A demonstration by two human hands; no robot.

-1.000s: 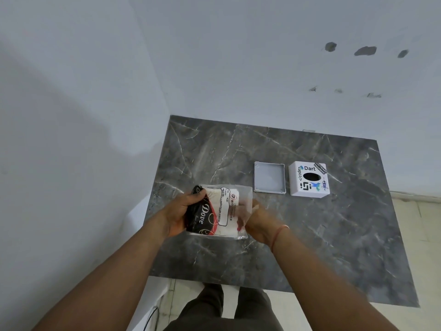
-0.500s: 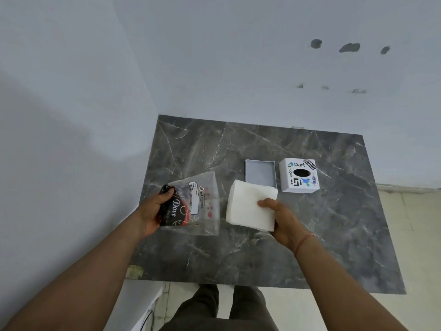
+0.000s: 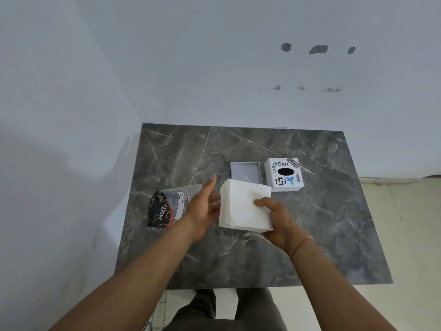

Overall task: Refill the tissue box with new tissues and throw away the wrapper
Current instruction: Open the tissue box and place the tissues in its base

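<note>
White tissue stack (image 3: 245, 206) held above the table (image 3: 322, 223), pinched in the right hand (image 3: 278, 223).

Right hand: thumb on top of the stack at its right edge, fingers underneath; red thread at the wrist. Left hand (image 3: 202, 211): flat, fingers spread and extended, just beside the stack's left edge, holding nothing. Wrapper (image 3: 167, 209) lies on the table at left, partly under the left hand. Beyond the stack: open grey tray (image 3: 245, 173), and next to it the white tissue box cover (image 3: 284, 174) with its dark oval slot facing up.
</note>
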